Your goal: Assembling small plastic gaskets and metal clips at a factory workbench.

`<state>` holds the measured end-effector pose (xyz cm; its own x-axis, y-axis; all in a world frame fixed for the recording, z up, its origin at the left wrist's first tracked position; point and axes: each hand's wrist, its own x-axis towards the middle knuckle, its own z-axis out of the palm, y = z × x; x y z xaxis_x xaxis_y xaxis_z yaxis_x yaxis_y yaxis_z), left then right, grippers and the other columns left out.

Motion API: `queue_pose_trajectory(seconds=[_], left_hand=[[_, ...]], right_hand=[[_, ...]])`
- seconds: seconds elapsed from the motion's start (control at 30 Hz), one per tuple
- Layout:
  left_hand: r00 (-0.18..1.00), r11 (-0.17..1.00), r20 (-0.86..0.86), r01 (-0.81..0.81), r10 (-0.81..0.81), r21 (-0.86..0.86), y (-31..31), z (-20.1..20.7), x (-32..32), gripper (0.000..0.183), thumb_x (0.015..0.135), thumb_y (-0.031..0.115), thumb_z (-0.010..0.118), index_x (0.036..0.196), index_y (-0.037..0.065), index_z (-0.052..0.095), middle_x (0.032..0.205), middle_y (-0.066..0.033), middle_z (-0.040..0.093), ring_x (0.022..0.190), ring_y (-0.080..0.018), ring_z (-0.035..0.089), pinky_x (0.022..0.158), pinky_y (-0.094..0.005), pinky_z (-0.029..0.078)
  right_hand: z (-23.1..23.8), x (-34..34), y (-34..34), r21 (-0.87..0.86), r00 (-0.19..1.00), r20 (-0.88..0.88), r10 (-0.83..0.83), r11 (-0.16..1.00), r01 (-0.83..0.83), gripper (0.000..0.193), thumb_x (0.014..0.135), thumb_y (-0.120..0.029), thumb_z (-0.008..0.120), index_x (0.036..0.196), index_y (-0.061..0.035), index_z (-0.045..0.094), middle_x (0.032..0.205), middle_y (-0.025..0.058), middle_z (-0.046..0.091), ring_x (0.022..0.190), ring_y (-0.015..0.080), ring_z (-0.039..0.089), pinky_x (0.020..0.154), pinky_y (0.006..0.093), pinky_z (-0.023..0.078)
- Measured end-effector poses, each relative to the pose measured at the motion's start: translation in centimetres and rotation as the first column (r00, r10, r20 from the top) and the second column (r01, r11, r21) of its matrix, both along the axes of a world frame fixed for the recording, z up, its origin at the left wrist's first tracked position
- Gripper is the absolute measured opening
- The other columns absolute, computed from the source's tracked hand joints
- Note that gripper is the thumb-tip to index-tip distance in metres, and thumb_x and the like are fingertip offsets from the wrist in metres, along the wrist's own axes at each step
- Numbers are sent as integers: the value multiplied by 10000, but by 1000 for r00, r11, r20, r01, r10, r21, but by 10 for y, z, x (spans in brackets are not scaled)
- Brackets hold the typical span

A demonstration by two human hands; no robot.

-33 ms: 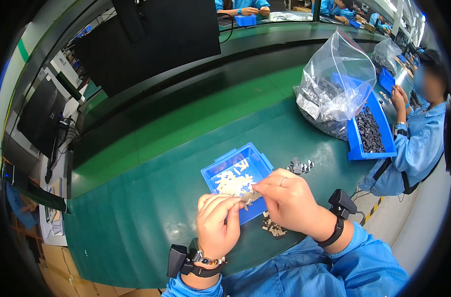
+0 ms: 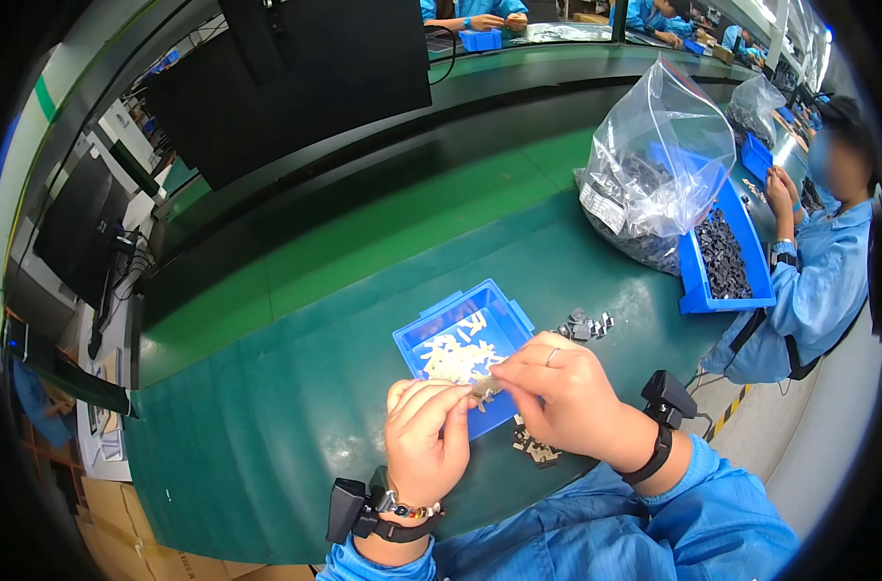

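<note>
My left hand (image 2: pixel 426 436) and right hand (image 2: pixel 567 397) pinch a small tan piece (image 2: pixel 484 387) above the blue tray (image 2: pixel 492 414), apparently mid-handling, so the next move likely calls for steady fingertips.

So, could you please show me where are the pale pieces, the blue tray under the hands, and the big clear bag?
Pale pieces (image 2: pixel 450 362), head view: middle of the heap.
Blue tray (image 2: pixel 446 317), head view: inner face of its far wall.
Big clear bag (image 2: pixel 654 169), head view: middle of its side.
</note>
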<state>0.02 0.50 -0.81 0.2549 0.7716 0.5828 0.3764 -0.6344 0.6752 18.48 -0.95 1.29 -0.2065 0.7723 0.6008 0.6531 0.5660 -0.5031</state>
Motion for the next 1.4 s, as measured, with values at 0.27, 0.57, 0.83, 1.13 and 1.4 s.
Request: queue_pose_trajectory(seconds=[0.27, 0.57, 0.83, 1.13, 1.4], left_hand=[[998, 998, -53, 38, -36, 49, 0, -3, -1, 115, 825, -24, 685, 930, 16, 709, 791, -69, 713, 783, -213, 681, 791, -345, 439], [985, 991, -103, -137, 136, -8, -9, 3, 1, 54, 802, 42, 724, 842, 75, 709, 846, -29, 716, 886, -199, 676, 1057, -437, 249], [995, 998, -86, -59, 57, -26, -8, 1, 1, 14, 835, 57, 704, 829, 69, 709, 859, -29, 717, 893, -193, 674, 1058, -442, 222], [995, 998, -95, -40, 35, -49, -8, 1, 2, 42, 843, 46, 677, 812, 68, 695, 845, -31, 709, 885, -191, 671, 1039, -451, 232], [997, 996, -59, -50, 45, -80, -8, -4, 2, 52, 823, 44, 666, 790, 83, 671, 843, -23, 698, 887, -192, 665, 1029, -451, 223]], right_hand=[[2, -8, -3, -172, 983, -146, 112, 975, -137, 93, 758, 4, 693, 850, -11, 698, 804, 100, 679, 761, 293, 632, 698, 378, 525], [2, -11, -4, -128, 978, -193, 75, 987, -100, 78, 737, 18, 677, 806, -19, 670, 776, 94, 662, 725, 288, 619, 662, 368, 513], [-1, -13, -4, -68, 987, -133, 88, 993, -98, 94, 730, 6, 692, 815, -32, 678, 786, 85, 635, 727, 277, 598, 653, 365, 502], [-1, -11, -6, -67, 989, -102, 107, 991, -114, 96, 730, 16, 686, 815, -30, 682, 775, 89, 618, 725, 280, 585, 657, 362, 495], [1, -6, -9, -93, 987, -129, 97, 990, -109, 97, 712, 27, 684, 791, -26, 666, 768, 96, 632, 710, 289, 589, 656, 374, 491]])
